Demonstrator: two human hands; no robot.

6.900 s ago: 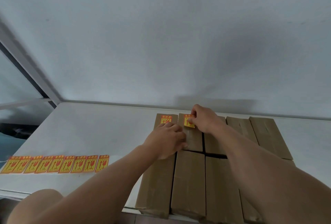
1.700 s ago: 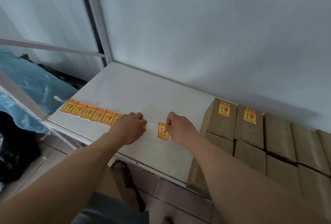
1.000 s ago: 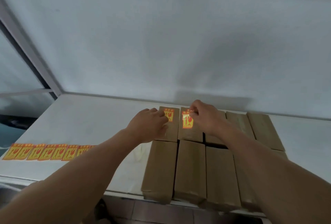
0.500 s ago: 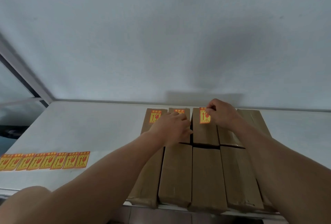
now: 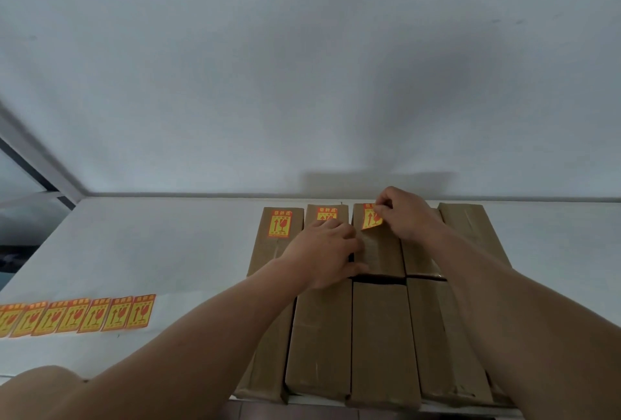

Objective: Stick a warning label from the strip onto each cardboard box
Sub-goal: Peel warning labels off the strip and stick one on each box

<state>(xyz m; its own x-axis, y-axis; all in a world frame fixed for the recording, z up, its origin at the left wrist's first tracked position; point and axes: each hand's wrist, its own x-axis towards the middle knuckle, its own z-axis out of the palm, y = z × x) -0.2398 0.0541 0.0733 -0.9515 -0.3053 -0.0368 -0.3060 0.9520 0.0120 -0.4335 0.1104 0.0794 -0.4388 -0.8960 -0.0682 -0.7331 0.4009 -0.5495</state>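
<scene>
Several brown cardboard boxes (image 5: 381,335) lie in two rows on the white table (image 5: 161,251). The first far-row box carries a yellow-and-red warning label (image 5: 281,223); the second box's label (image 5: 326,213) is partly hidden by my left hand (image 5: 327,253), which rests flat on that box. My right hand (image 5: 405,214) pinches a third label (image 5: 371,217) at the far end of the third box, its lower corner lifted off the cardboard. The label strip (image 5: 75,316) lies at the table's near left.
A grey wall rises right behind the table's back edge. A window frame (image 5: 37,164) slants at far left. The near row of boxes overhangs close to the table's front edge (image 5: 319,399). Two far-row boxes (image 5: 467,228) to the right bear no label.
My right hand has carried a label from the strip to the third far box and now holds it against the top. My left hand shifted onto the second box.
</scene>
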